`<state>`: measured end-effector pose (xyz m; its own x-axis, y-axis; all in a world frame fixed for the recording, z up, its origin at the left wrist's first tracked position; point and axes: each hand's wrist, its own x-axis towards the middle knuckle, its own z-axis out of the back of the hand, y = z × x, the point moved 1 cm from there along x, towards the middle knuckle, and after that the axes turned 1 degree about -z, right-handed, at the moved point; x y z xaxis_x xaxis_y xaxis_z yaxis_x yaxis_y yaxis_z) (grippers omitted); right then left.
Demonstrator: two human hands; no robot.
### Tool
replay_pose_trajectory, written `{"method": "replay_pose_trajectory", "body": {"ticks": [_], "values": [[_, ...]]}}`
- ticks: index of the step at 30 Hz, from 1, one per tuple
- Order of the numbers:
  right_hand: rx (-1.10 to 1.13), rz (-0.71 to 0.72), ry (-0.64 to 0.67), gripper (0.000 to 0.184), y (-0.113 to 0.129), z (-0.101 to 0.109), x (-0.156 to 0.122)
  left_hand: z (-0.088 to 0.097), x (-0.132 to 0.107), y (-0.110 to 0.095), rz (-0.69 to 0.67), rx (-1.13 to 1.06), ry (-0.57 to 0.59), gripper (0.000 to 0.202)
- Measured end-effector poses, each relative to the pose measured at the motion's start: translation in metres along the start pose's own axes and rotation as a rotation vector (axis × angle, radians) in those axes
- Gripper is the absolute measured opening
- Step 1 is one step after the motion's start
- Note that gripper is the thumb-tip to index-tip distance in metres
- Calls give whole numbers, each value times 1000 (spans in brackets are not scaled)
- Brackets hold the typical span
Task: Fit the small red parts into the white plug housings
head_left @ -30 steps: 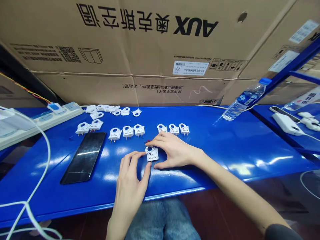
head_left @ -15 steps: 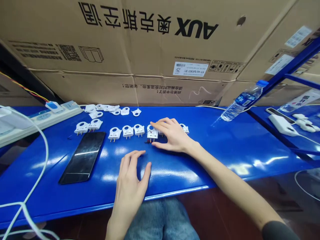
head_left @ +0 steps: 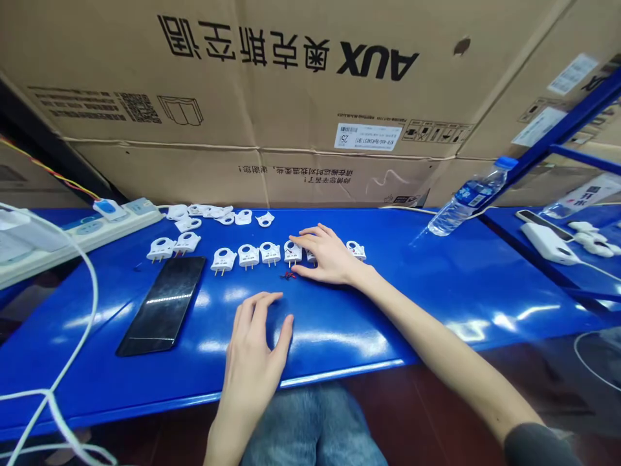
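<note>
My right hand (head_left: 327, 255) reaches over a row of white two-pin plugs with round finger holes. Its index fingertip is at the top of one white plug (head_left: 292, 251) and its thumb is by the prongs. Another plug is partly hidden beneath the fingers, and one more white plug (head_left: 356, 250) shows just beyond the hand. Small red and dark wire pieces (head_left: 288, 276) lie by the thumb tip. My left hand (head_left: 257, 343) rests over the table's near edge, fingers curved and apart, holding nothing. Left of the right hand stand three plugs, including a white plug (head_left: 224, 260).
A black phone (head_left: 162, 307) lies at left, near a power strip (head_left: 87, 233) and looping white cable (head_left: 92, 304). More white plug parts (head_left: 213, 212) are heaped at the back. A water bottle (head_left: 468, 197) leans against the blue shelf frame at right; a large cardboard box (head_left: 291, 97) stands behind.
My right hand has shifted slightly back and left, and the plug at its fingertips has moved back with it. The wire pieces show more fully now. My left hand has stayed still.
</note>
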<state>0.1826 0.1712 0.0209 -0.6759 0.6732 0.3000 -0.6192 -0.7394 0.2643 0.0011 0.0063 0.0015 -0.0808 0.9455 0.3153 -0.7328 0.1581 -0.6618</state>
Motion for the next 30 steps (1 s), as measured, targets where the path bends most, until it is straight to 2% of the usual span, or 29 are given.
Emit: {"method": "replay_pose_trajectory", "body": {"ticks": [7,10,14,23,27,30], "values": [[-4,3,40,63,0,0,-3,0,1,-1,9,6,-4,33],[-22,21,22,68,6,3,-3,-1,1,0,17,9,-8,34],[-35,10,26,61,18,5,-1,-1,1,2,10,3,-3,35],[6,3,93,75,27,-5,42,0,0,0,19,-9,-5,33],[19,19,160,73,29,-9,55,1,0,0,18,-18,-5,33],[17,40,158,68,31,-13,54,1,0,0,19,-23,-8,33]]}}
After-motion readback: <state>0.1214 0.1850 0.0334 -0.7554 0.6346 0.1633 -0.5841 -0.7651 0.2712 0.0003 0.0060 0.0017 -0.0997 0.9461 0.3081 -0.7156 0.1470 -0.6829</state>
